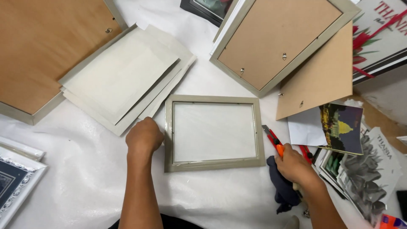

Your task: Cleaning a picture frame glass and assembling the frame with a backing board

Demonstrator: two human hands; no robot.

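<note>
Head view: a white padded sheet (85,169) covers the table; at its centre lies a grey-green rectangular picture frame (214,133), glass in. Left hand (144,136) curls onto its left edge, steadying. Right hand (294,163) grips a red-orange utility knife (272,141) just right, beside a dark cloth (282,186); trimming seems next, needing care.

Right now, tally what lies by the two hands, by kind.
Small grey frame, touched by the left hand: 1
Orange utility knife, under the right hand: 1
Dark cloth: 1
Loose brown backing board: 1
Total: 4

Grey empty frame (214,132), flat, centred
</note>
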